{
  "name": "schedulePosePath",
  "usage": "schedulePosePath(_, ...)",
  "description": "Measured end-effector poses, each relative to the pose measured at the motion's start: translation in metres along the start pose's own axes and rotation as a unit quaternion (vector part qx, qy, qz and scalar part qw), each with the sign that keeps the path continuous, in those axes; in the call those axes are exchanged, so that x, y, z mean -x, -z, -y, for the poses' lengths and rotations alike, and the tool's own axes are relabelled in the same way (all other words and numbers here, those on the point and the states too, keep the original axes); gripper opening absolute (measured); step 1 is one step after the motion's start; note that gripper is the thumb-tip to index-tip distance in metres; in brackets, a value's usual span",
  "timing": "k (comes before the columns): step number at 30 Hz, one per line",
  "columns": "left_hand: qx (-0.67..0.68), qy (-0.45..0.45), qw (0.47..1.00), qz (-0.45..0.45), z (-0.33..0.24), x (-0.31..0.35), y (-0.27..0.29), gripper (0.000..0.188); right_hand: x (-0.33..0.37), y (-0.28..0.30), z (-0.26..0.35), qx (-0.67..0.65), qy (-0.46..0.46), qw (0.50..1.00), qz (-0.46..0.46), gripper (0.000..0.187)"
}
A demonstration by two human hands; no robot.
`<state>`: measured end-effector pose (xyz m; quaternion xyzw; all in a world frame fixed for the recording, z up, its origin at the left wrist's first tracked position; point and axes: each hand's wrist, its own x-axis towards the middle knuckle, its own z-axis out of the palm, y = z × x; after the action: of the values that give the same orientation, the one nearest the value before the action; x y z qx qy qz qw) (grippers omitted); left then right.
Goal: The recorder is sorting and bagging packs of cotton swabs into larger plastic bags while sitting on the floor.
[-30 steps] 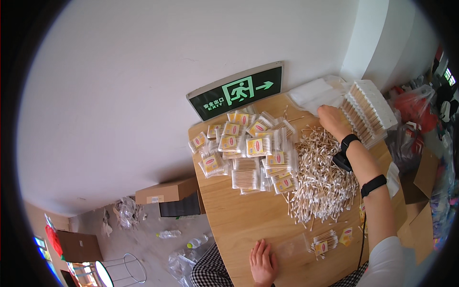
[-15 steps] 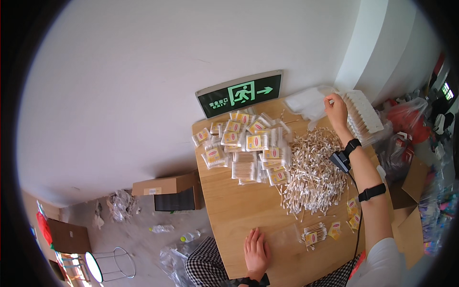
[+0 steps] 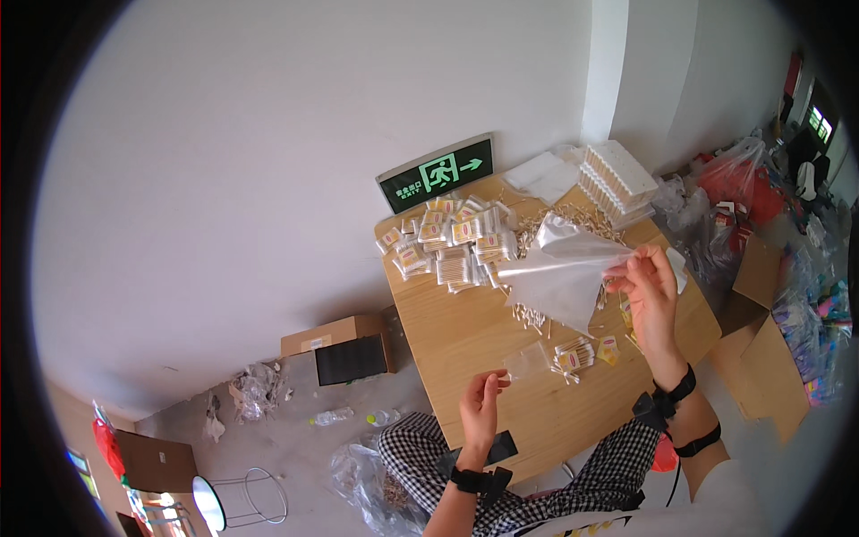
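While a large clear bag (image 3: pixel 559 273) is being held up above the worktop (image 3: pixel 465 336), it is being pinched at one edge by the fingers (image 3: pixel 631 268) of the right hand (image 3: pixel 651 291), so that the film is hanging free and slanting down to the left, clear of the goods below. The left hand (image 3: pixel 479 410) is being raised nearer the body, its fingers pinched on the corner of a small clear bag (image 3: pixel 528 360), which is being kept just above the wood. Both bags seem to be gripped at their rims so that they can fall open. Finished packs (image 3: pixel 452 246) are being kept in a heap at the far left of the worktop, below a green exit sign (image 3: pixel 437 172) leaning on the wall. Loose swabs (image 3: pixel 573 219) are lying partly hidden behind the large bag, and white trays (image 3: pixel 617 179) are being stored at the far right corner. Two packs (image 3: pixel 575 355) are lying just right of the small bag.
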<state>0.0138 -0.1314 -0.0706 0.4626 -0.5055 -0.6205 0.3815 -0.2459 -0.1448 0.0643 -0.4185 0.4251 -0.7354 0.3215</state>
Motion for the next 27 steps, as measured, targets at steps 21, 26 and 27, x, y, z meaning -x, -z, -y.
schedulePosePath(21,-0.053,-0.064,0.991,-0.102,-0.072,0.175,-0.019,0.014,0.217,0.006,0.049,0.233,0.053,0.950,0.202,0.029)
schedulePosePath(26,0.000,-0.055,0.993,-0.106,-0.090,0.186,-0.041,0.009,0.220,-0.030,0.043,0.228,0.114,0.930,0.264,0.029)
schedulePosePath(27,-0.009,-0.058,0.993,-0.106,-0.091,0.186,-0.040,0.009,0.220,-0.034,0.041,0.225,0.111,0.931,0.264,0.030)
